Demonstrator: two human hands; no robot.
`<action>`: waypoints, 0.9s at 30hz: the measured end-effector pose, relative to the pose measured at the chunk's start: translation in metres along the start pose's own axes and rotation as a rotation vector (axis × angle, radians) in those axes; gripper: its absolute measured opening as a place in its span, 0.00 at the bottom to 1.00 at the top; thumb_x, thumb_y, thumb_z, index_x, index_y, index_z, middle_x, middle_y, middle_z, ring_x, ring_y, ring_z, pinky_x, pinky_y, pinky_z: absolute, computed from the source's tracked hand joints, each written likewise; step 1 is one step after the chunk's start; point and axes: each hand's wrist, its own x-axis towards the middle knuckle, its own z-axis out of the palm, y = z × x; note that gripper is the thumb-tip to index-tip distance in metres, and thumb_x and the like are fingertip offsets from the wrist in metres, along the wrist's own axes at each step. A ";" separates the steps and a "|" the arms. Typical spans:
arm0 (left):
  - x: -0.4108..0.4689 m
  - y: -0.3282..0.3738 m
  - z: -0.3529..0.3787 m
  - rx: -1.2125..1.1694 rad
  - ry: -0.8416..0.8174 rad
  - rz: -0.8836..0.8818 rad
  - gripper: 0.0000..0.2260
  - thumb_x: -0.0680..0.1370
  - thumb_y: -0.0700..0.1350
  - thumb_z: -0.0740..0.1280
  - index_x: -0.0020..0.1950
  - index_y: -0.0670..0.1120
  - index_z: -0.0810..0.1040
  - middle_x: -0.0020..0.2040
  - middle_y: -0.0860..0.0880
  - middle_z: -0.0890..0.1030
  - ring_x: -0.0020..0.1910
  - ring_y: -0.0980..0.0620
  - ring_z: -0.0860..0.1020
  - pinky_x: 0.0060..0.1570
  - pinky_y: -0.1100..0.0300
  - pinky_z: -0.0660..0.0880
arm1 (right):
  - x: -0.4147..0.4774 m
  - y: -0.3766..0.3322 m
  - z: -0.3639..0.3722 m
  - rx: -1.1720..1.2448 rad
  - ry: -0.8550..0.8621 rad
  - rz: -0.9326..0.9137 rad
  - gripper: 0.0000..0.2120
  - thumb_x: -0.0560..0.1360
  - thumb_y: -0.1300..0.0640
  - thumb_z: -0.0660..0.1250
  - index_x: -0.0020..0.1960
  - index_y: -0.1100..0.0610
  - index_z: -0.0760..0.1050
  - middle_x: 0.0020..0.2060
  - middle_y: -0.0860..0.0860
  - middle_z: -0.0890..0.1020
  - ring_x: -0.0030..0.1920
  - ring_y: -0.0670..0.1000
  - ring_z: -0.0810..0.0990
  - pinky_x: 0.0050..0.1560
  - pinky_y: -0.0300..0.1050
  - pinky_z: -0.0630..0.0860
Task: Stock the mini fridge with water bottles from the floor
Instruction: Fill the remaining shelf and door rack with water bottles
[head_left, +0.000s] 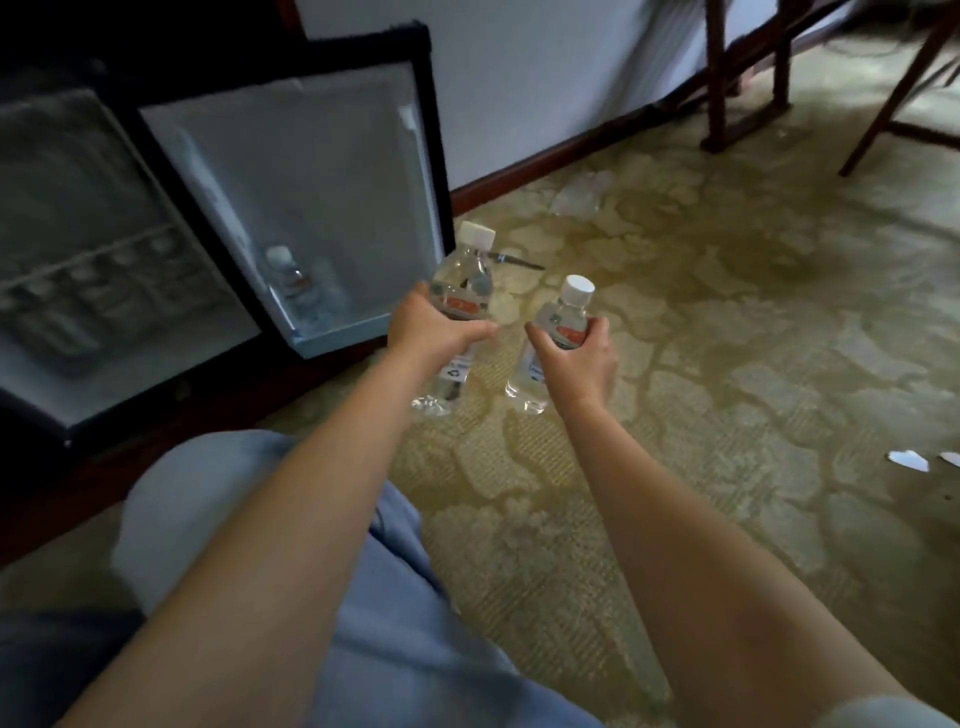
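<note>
my left hand (436, 332) is wrapping around the left water bottle (464, 291), and my right hand (576, 358) is gripping the right water bottle (563, 319). both are white-capped and leaning away from me. each label is showing an orange band, but the writing is too blurred to read; a recycling mark is showing low on the left one. the mini fridge (78, 260) is standing open just left of my hands, its door (311, 182) swinging towards the wall (545, 78), with another bottle (291, 280) sitting in the door shelf. open patterned carpet (753, 338) is stretching to my right, with paper scraps (906, 460) lying on it and wooden chair legs (719, 78) standing beyond.
</note>
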 end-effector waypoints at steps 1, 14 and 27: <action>0.007 -0.004 -0.014 -0.014 0.038 0.005 0.30 0.62 0.52 0.80 0.59 0.45 0.74 0.52 0.53 0.79 0.52 0.54 0.77 0.53 0.59 0.74 | 0.001 -0.012 0.013 0.002 -0.024 -0.016 0.25 0.64 0.38 0.74 0.52 0.51 0.70 0.48 0.46 0.79 0.48 0.49 0.79 0.46 0.46 0.76; 0.096 -0.073 -0.161 -0.166 0.344 -0.089 0.25 0.63 0.47 0.79 0.56 0.46 0.75 0.49 0.53 0.79 0.48 0.54 0.78 0.47 0.61 0.73 | -0.011 -0.130 0.191 -0.089 -0.317 -0.268 0.26 0.67 0.41 0.74 0.55 0.55 0.69 0.50 0.48 0.78 0.49 0.50 0.77 0.47 0.48 0.76; 0.180 -0.160 -0.210 -0.289 0.441 -0.174 0.19 0.66 0.45 0.78 0.49 0.50 0.70 0.40 0.59 0.72 0.45 0.55 0.74 0.48 0.60 0.70 | 0.047 -0.131 0.316 -0.139 -0.451 -0.194 0.29 0.68 0.51 0.76 0.65 0.57 0.69 0.58 0.52 0.79 0.57 0.53 0.78 0.54 0.45 0.73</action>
